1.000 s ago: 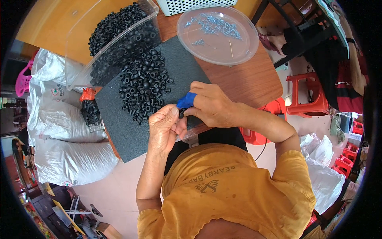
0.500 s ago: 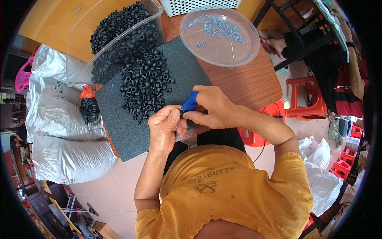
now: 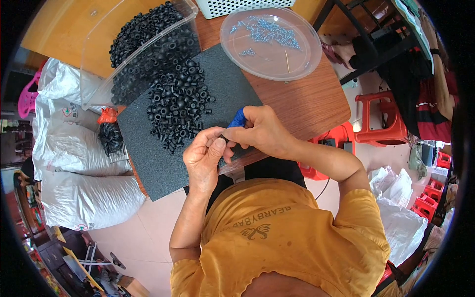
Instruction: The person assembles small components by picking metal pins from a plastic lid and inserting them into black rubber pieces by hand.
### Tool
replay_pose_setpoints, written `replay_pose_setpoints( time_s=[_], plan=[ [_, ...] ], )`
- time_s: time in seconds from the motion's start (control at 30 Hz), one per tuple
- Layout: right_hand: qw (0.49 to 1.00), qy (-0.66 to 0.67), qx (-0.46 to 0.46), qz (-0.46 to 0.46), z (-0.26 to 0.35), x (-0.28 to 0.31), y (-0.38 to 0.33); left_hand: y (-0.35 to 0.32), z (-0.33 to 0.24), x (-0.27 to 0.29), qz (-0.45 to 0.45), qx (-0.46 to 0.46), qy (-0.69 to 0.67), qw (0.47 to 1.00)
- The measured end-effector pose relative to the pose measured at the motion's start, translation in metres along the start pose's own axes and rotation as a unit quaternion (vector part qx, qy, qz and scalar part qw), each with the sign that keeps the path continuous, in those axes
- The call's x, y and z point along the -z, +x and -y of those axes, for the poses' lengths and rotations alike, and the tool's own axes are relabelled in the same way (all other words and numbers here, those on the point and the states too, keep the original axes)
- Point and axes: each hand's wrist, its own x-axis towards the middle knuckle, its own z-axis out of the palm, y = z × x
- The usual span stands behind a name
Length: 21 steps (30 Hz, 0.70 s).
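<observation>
My left hand (image 3: 202,156) and my right hand (image 3: 267,129) meet over the near edge of a dark grey mat (image 3: 163,173). Between the left thumb and fingers is a small black part (image 3: 225,139), mostly covered by the fingertips. The right thumb and fingers press together against the left fingertips; what they pinch is hidden. Blue wrapping (image 3: 238,119) covers a right finger. Just beyond the left hand lies a pile of small black ring- and cap-shaped parts (image 3: 180,101) on the mat.
A clear plastic bin (image 3: 141,62) full of similar black parts stands at the far left. A round clear lid (image 3: 307,64) holds small bluish pieces. White sacks (image 3: 94,198) line the left side; red stools (image 3: 378,119) and another person's arm (image 3: 438,74) are at the right.
The right hand has turned slightly, and its thumb has moved up over the left fingertips, covering more of the small black part. The left hand stays nearly in place.
</observation>
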Motion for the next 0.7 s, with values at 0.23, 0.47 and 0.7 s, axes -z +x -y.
replay_pose_setpoints(
  time_s=[0.23, 0.47, 0.7],
  plan=[
    [0.999, 0.024, 0.012, -0.031, -0.0039, -0.007, -0.0042, -0.0042, -0.0011, -0.0034, -0.043, -0.031, 0.089, 0.995],
    [0.999, 0.022, 0.026, -0.02, -0.0021, -0.0075, -0.007, -0.0035, -0.0002, -0.0063, -0.068, -0.038, 0.096, 0.992],
    [0.999, 0.017, 0.035, -0.032, -0.0035, -0.0083, -0.0031, 0.0012, 0.0009, -0.0041, -0.057, -0.026, 0.024, 0.998]
  ],
)
